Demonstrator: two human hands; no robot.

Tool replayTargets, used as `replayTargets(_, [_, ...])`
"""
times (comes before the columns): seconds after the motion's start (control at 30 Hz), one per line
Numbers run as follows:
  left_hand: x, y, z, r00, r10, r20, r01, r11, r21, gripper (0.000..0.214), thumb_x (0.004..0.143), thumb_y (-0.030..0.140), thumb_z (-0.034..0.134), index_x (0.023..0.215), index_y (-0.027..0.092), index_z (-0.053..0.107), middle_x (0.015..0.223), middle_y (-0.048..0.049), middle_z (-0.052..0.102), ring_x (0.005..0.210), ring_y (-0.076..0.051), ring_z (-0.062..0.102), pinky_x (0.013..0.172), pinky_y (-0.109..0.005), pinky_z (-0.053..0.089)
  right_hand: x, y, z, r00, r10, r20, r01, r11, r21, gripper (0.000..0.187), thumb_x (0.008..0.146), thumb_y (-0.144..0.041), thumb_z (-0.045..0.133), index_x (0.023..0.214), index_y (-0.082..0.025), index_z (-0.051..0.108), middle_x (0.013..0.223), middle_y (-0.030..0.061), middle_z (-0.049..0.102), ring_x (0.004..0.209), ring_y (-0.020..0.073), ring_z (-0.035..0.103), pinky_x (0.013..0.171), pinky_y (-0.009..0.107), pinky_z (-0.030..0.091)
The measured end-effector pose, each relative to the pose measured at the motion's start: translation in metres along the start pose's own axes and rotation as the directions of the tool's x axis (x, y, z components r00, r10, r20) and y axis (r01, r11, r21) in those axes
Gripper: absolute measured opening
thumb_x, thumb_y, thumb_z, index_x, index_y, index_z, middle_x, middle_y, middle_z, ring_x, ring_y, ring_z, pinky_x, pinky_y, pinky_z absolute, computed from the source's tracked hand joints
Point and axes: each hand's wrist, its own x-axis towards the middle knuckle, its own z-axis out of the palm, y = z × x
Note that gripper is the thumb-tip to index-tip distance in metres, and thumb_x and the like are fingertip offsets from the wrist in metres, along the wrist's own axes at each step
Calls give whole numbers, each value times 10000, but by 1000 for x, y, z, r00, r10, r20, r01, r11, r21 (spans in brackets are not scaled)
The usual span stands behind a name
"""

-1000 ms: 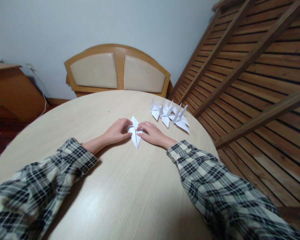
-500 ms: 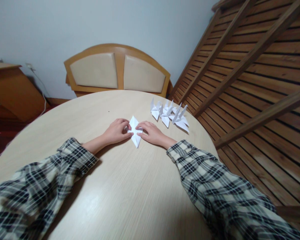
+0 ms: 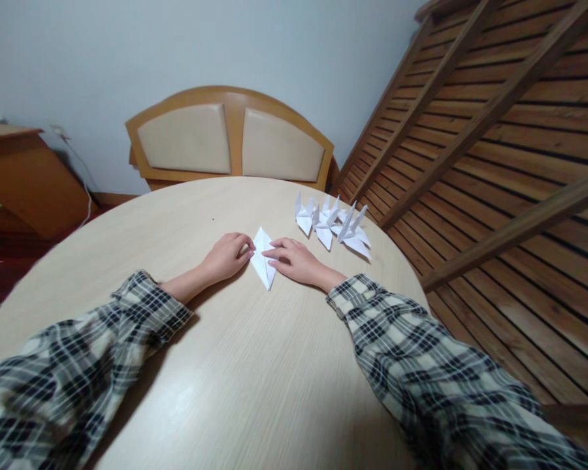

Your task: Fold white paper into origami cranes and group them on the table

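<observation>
A white diamond-shaped piece of folded paper (image 3: 262, 267) lies on the table with one point toward me and a crease down its length. At its left corner is my left hand (image 3: 228, 255), fingers curled and the thumb close to the forefinger, seemingly pinching the paper's edge. My right hand (image 3: 296, 260) rests over the right half, its fingers apart and stretched across the paper, covering the right corner. Beyond the right hand stand several white paper cranes (image 3: 325, 225), grouped close together with raised necks and tails.
The round pale wooden table (image 3: 215, 378) fills the foreground. Behind it is a headboard (image 3: 235, 130) with two cream panels against the wall. Slatted wood (image 3: 514, 130) leans along the right side. A brown desk (image 3: 19, 176) stands at the far left, beside a hanging cable.
My left fingers and thumb have drawn back left from the paper's middle to its left corner. My right fingertips have shifted slightly left over the paper. The cranes have not moved.
</observation>
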Motion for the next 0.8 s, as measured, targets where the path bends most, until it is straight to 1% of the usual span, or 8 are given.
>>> replayTargets(0.2, [-1,-2,3,999,-7,-37,8,1000,30,158,933,257,487,1012,203,613,1035,-98,677,1004,-252,604,930,-440,467,0,-2,-2,1000,10,4,-10,1000,2,295,959,-325,609,1238,-288,695,1308,92,595,1232,220,535,1075,440,398])
replayTargets(0.43, [-1,-3,4,1000,0,-31,1,999,42,293,929,211,457,1147,189,650,1158,-116,676,1099,-261,594,997,-465,459,0,-2,-2,1000,15,5,-15,1000,-2,297,959,-328,609,1237,-273,699,1347,104,603,1269,227,534,1087,443,394])
replayTargets(0.57, [-1,-2,2,1000,1,-6,-1,999,35,370,964,242,391,1169,170,690,1209,-133,663,1137,-271,588,1032,-479,448,1,0,1,1000,12,-2,-12,1000,-10,292,960,-327,609,1236,-289,695,1379,92,605,1310,229,520,1104,460,378])
replayTargets(0.7, [-2,1,-1,1000,-24,11,24,1000,14,417,964,250,357,1167,153,708,1252,-135,646,1175,-278,575,1078,-488,422,2,-1,0,1000,11,5,-11,1000,-4,293,956,-324,614,1234,-277,695,1381,89,614,1321,229,519,1114,461,368])
replayTargets(0.8, [-2,3,-3,1000,-9,14,9,1000,-6,379,949,276,416,1158,165,712,1268,-129,643,1194,-286,567,1088,-498,412,1,-3,-2,1000,7,1,-7,1000,18,284,950,-309,621,1218,-261,701,1363,91,630,1313,231,528,1110,462,372])
